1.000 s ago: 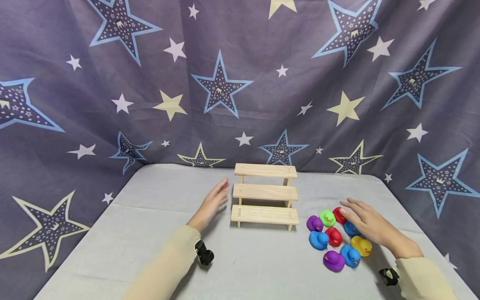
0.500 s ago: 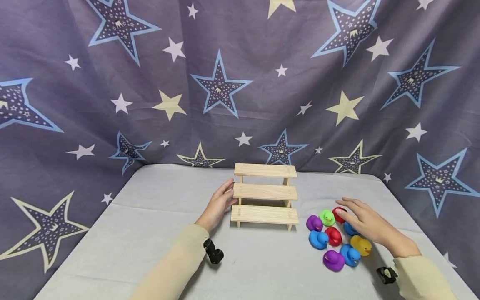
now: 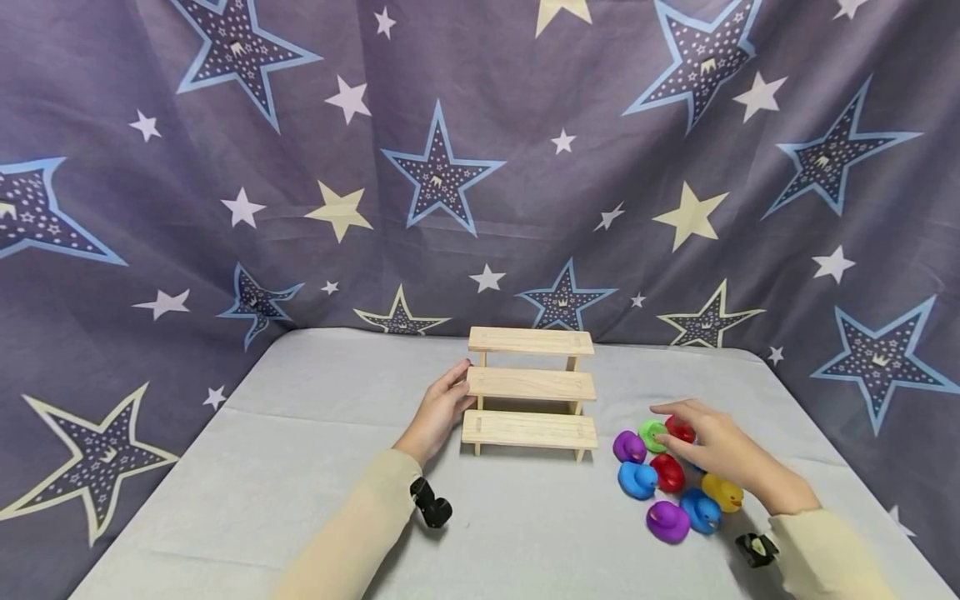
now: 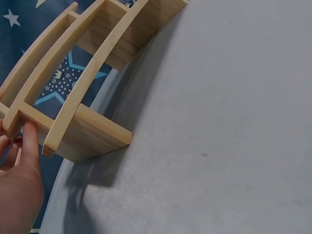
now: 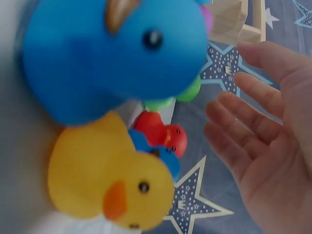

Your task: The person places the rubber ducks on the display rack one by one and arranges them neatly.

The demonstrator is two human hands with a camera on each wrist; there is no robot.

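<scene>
A three-tier wooden display stand stands upright on the cloth-covered table. My left hand grips the left end of its middle tier; in the left wrist view the thumb lies against the wood, with fingers partly hidden behind. Over the rubber ducks on the right hovers my right hand, fingers extended and holding nothing. Beneath or beside it are a green duck, a red duck and a yellow duck. One blue duck is mostly hidden under the hand. In the right wrist view a blue duck looms large.
More ducks lie in the cluster: purple, another red one, and a purple duck at the front. Behind the table hangs a star-patterned curtain. Each wrist carries a small black camera, such as the left camera.
My left hand has moved right to the stand and taken hold of its middle tier. The right hand has shifted left over the ducks, covering more of the blue one. The stand has not moved.
</scene>
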